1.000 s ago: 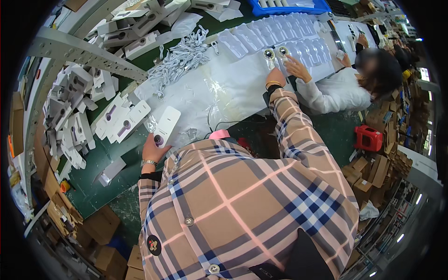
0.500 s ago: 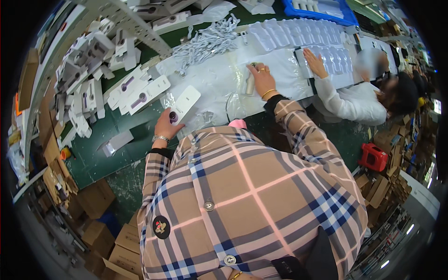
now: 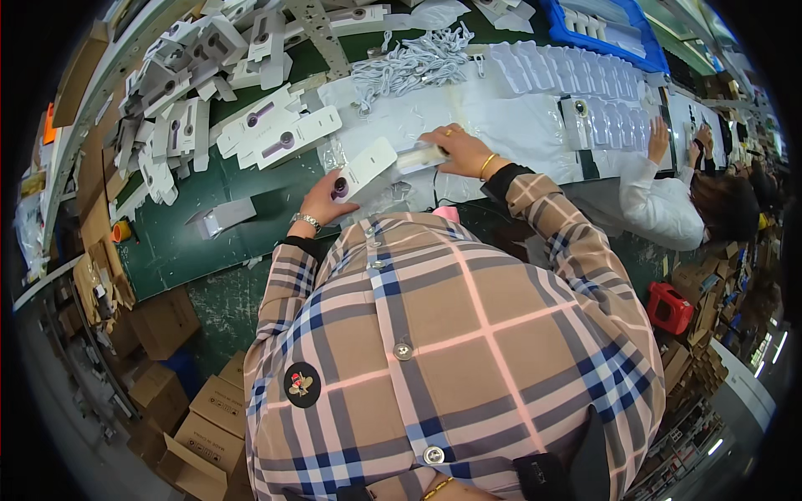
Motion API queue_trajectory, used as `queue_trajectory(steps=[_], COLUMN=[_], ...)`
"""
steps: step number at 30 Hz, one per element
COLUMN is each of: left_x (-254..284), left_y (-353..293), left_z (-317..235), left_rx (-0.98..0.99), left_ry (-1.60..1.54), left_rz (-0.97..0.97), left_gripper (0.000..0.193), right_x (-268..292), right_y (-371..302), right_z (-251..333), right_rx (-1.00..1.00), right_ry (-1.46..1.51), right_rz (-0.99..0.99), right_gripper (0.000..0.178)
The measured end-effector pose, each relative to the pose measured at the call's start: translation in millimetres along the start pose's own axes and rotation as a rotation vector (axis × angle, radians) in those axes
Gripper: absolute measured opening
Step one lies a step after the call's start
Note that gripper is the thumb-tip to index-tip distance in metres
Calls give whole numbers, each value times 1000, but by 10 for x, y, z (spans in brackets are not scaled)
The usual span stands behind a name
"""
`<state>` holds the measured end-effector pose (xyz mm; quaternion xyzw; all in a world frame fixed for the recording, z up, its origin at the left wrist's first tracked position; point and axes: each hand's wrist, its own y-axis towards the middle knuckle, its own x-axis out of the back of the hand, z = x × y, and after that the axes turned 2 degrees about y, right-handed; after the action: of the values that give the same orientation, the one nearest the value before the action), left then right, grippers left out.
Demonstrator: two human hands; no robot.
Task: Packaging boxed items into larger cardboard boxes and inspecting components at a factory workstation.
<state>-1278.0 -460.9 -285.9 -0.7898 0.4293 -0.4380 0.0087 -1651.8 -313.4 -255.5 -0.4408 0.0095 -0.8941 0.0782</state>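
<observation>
Head view: left hand [image 3: 330,200] grips box [image 3: 369,167], right hand [image 3: 464,155] pale device [image 3: 422,157]; green tabletop [image 3: 180,259] open toward front edge.

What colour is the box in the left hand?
The box is mostly white, seen best in the head view.

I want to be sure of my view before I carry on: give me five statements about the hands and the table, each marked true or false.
1. The left hand holds a white box. True.
2. The right hand holds nothing. False: the right hand grips a pale slim item.
3. The white cables lie in a tangled heap. True.
4. The crate at the upper right is red. False: the crate is blue.
5. The nearest co-worker's hand is right of the clear trays. True.
</observation>
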Motion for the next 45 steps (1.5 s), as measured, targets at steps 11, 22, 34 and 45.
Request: queue_trajectory(steps=[11, 22, 34, 45], left_x=[234, 192, -43, -13], left_y=[49, 283, 128, -26], left_z=[-308, -455, -308, -488], left_rx=[-105, -117, -182, -16], left_ry=[120, -158, 435, 415], left_rz=[226, 330, -56, -41], left_gripper=[96, 96, 85, 90], right_x=[-207, -1013, -428, -651], right_y=[258, 546, 1411, 1926], right_z=[306, -39, -408, -15], right_rx=[248, -879, -303, -140], right_ry=[48, 1294, 193, -189], right_rz=[54, 385, -66, 41], right_gripper=[74, 84, 34, 42])
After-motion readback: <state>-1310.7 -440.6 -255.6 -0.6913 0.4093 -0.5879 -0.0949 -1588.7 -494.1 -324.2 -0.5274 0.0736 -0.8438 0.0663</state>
